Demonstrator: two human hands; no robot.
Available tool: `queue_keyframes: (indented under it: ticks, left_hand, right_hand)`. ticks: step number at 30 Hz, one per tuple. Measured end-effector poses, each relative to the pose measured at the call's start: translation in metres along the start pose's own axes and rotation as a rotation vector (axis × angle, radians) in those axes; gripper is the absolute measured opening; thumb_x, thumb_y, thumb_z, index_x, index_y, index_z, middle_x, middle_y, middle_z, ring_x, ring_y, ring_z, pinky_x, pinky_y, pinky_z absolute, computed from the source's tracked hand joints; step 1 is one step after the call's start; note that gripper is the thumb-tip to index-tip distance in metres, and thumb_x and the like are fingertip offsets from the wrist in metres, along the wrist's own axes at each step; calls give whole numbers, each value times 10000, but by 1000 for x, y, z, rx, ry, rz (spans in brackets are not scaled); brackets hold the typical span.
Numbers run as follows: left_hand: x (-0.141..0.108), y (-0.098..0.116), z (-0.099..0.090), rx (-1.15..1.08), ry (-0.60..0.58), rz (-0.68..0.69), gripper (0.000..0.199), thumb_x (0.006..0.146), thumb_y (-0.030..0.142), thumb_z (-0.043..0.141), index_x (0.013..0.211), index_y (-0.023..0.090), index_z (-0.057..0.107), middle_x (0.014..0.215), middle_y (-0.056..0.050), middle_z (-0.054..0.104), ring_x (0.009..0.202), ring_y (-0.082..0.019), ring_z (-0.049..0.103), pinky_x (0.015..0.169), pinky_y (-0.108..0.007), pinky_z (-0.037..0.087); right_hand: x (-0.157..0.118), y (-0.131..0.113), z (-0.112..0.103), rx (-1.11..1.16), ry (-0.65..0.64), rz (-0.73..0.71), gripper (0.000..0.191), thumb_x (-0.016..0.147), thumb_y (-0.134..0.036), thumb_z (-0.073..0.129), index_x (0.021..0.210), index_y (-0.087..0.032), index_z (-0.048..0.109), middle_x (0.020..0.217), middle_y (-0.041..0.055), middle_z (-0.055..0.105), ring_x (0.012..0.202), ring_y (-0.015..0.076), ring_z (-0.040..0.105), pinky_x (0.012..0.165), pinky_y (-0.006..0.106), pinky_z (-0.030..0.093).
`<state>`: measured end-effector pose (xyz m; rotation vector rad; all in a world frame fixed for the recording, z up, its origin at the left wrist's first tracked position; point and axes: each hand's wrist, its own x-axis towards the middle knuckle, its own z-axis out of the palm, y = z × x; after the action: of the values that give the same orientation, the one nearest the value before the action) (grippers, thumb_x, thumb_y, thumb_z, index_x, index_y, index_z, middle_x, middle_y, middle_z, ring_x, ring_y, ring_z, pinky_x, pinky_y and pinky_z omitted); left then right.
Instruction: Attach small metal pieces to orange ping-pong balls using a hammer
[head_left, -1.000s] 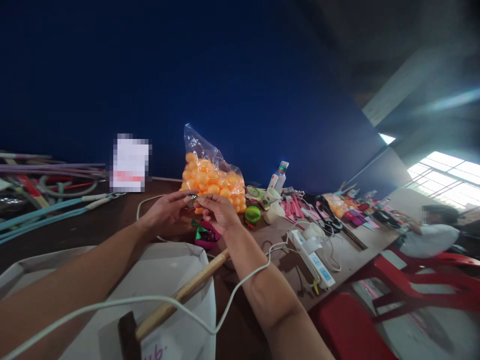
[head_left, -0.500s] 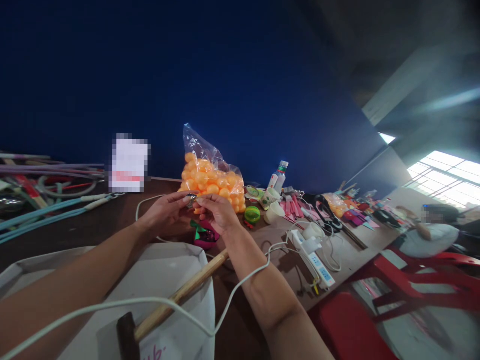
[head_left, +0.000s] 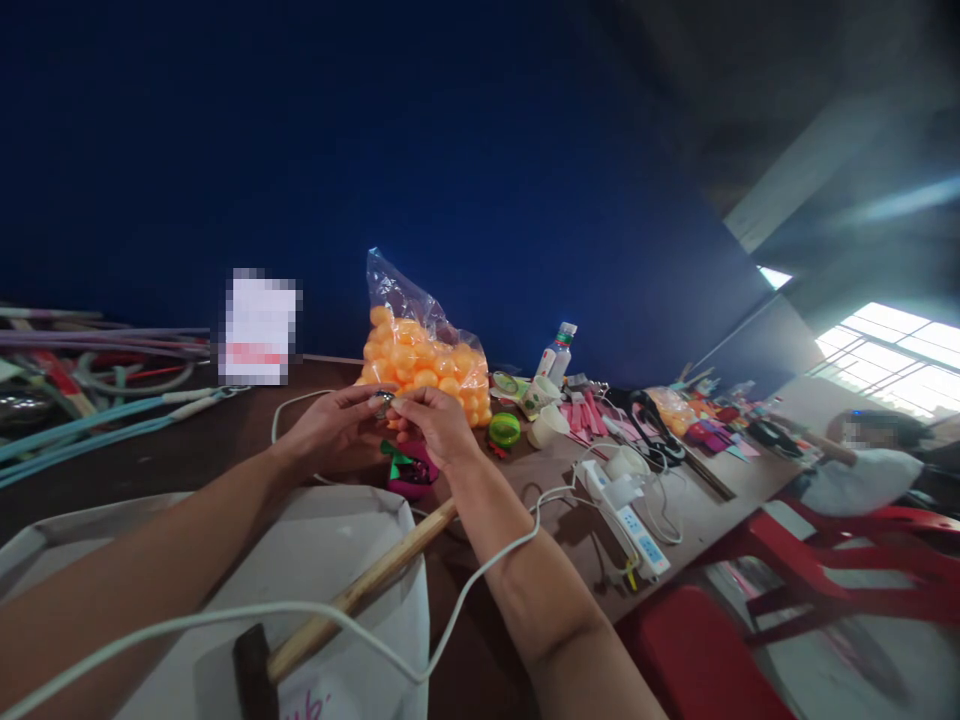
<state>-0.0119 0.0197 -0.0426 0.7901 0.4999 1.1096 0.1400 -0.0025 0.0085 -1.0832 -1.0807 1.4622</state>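
Observation:
A small shiny round metal piece (head_left: 383, 400) is pinched between my two hands; its exact kind is too small to make out. My left hand (head_left: 341, 420) grips it from the left with thumb and fingertips. From the right, the thumb and finger of my right hand (head_left: 433, 420) press against it. Just below them lies a magenta and green item (head_left: 411, 470) with dark contents. Behind the hands stands a clear plastic bag of orange balls (head_left: 427, 355). A green round object (head_left: 504, 430) sits to the right of the bag.
A hammer (head_left: 360, 590) lies across a white box (head_left: 360, 520) in front, with a white cable (head_left: 315, 607) looping over it. To the right are a power strip (head_left: 630, 520), a bottle (head_left: 557, 355) and pink pieces (head_left: 589, 415). Red chairs (head_left: 697, 640) and another person (head_left: 862, 475) are farther right.
My hands stay almost in place around the small metal piece, with only slight finger movement. At the far right, the other person's arm has stretched farther toward the table.

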Motion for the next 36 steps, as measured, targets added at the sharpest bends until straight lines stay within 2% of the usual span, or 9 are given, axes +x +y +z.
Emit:
queue_keyframes:
  ticks: [10,16,20,23,26,28,31,33,36]
  left_hand:
    - [-7,6,8,61,28,-61,351,725,189,746,1071,157,699,836,-98,741,721,-229,713,654,-355,588]
    - [-5,7,9,55,44,-8,321,716,198,752,1030,134,720,839,-109,741,723,-216,704,696,-344,578]
    - [-3,7,6,10,-2,75,307,731,222,745,1021,123,734,908,-117,742,809,-213,696,764,-321,565]
    - [-3,9,2,-21,11,97,314,741,209,732,1038,109,729,945,-119,739,808,-195,690,757,-289,564]
    - [-2,11,-1,-77,98,108,285,753,174,702,1028,102,725,909,-103,737,748,-162,679,688,-249,564]
    - [-1,12,-3,-113,149,111,264,765,158,675,1019,106,724,874,-88,735,713,-152,670,639,-237,561]
    - [1,13,-5,-158,207,111,220,771,153,654,974,115,732,854,-80,736,689,-151,668,595,-229,554]
    - [1,14,-6,-189,239,121,180,768,162,658,925,123,735,843,-74,735,666,-149,665,574,-233,550]
    - [1,15,-7,-209,240,115,190,772,162,654,938,107,726,818,-79,725,648,-147,658,546,-231,539]
  right_hand:
    - [-1,2,-1,-29,16,38,276,603,-276,792,713,-148,574,601,4,650,458,70,531,404,172,449]
    - [0,3,-2,23,-38,-2,359,585,-343,817,754,-154,563,653,6,667,468,63,543,416,165,453]
    - [-1,-2,-2,2,-70,-48,368,666,-406,768,849,-167,555,669,-7,658,486,70,554,436,174,453]
    - [-14,-14,0,-153,-70,-121,299,779,-436,661,866,-190,515,643,-31,627,462,72,526,439,186,426]
    - [-39,-30,2,-575,-275,-250,207,841,-389,597,825,-188,547,709,-20,634,530,79,544,514,204,428]
    - [-57,-38,5,-974,-573,-365,139,842,-328,609,868,-192,619,839,4,674,732,112,605,656,224,443]
    - [-75,-35,11,-1429,-972,-428,285,788,-413,663,996,-218,657,951,24,693,795,150,617,634,239,406]
    - [-79,-26,16,-1596,-1047,-466,368,764,-472,664,1036,-224,660,970,37,700,816,176,624,597,249,385]
    - [-79,-11,24,-1742,-1086,-461,357,702,-491,688,919,-207,687,859,35,707,736,186,623,515,256,329]
